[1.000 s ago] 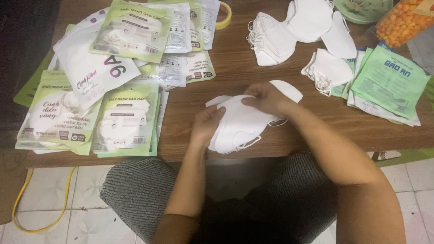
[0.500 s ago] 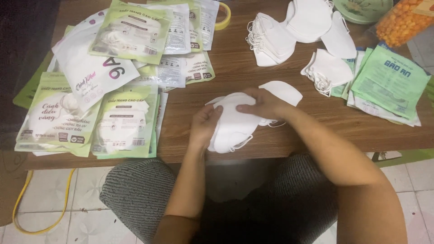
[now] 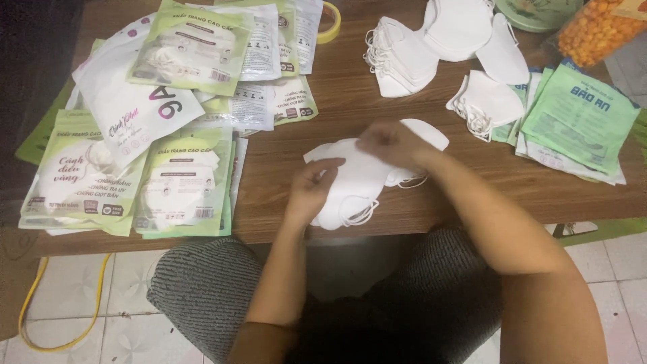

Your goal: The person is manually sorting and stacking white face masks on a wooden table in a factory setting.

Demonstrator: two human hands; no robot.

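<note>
View: looking down from the head at a brown wooden table (image 3: 377, 195), the seated person's knees below its near edge
Left hand (image 3: 311, 185): rests on the near left part of a small stack of white face masks (image 3: 357, 180), fingers curled and pressing it down; whether it pinches a layer cannot be told
Right hand (image 3: 394, 143): on top of the same stack at its far side, fingertips drawn together as if nipping the upper mask; the exact hold is blurred
Masks in hand: flat, folded, white, soft-looking, with thin elastic ear loops (image 3: 360, 212) trailing off the near edge; they lie at the middle of the table, close to its front
Progress, as a judgement: the stack looks only partly gathered and is not yet in any bag
Done: sealed green and white packets (image 3: 182, 178) with masks inside lie piled at the left
Left to do: loose white masks (image 3: 411, 57) remain heaped at the far right, beside flat green pouches (image 3: 579, 121) that appear unfilled
Nearby: a yellow tape roll (image 3: 330, 20) at the far edge, a yellow cord (image 3: 40, 303) on the tiled floor
</note>
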